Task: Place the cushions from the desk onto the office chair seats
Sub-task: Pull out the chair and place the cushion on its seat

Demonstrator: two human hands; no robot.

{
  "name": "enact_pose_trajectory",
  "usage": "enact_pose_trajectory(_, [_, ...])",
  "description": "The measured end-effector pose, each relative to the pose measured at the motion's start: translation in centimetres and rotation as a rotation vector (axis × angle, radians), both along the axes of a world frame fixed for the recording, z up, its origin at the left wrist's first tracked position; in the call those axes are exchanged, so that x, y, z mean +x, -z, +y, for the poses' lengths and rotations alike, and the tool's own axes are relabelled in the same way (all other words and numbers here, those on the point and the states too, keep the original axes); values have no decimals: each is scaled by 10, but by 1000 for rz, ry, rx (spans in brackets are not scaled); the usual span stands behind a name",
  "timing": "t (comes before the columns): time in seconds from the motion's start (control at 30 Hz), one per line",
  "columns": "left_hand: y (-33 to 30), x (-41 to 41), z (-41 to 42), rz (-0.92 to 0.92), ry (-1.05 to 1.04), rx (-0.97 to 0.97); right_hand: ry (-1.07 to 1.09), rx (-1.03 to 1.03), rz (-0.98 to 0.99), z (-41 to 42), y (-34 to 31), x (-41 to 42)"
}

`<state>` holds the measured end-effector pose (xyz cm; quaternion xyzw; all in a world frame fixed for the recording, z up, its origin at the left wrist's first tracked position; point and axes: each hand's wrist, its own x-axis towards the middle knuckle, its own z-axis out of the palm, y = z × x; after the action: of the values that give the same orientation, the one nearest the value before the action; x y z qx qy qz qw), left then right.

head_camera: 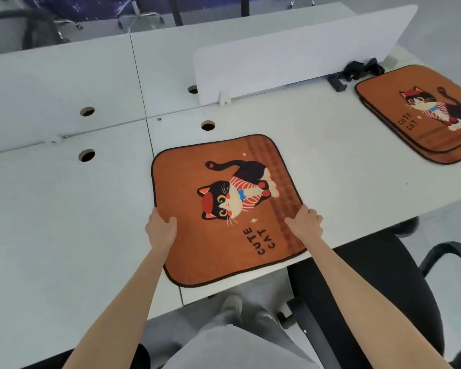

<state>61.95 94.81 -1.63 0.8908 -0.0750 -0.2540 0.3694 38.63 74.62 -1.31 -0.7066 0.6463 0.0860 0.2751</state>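
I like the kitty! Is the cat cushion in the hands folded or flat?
Flat. The cushion lies spread on the desk, whole cat showing, near edge overhanging.

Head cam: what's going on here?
A person stands at a white desk and grips an orange cat-print cushion by its two side edges, left hand on the left edge and right hand on the right. The cushion lies flat on the desk, its near corner overhanging the front edge. A black office chair sits just to the right, its seat bare. Two more cushions are stacked further right on the desk, untouched.
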Motion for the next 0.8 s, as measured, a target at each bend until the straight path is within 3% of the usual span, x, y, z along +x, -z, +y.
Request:
enact_pose_trajectory(0.1, [7, 2, -7, 31, -67, 48, 59, -10, 48, -13, 8, -4])
enact_pose_trajectory(0.17, [9, 5, -10, 1, -104, 80, 110, 21, -25, -24, 11, -10])
enact_pose_trajectory(0.27, [7, 14, -15, 50, -165, 20, 158, 119, -217, -39, 10, -28])
enact_pose_trajectory(0.47, [6, 16, -55, 146, -21, -67, 548, 446, -786, -33, 6, -96])
enact_pose_trajectory(0.7, [-10, -63, -140, 265, 227, -199, 1315, 237, -1286, 8, 20, -161])
enact_pose_trajectory(0.8, [-12, -109, -163, 347, 325, -204, 1426, 206, -1386, 35, 23, -184])
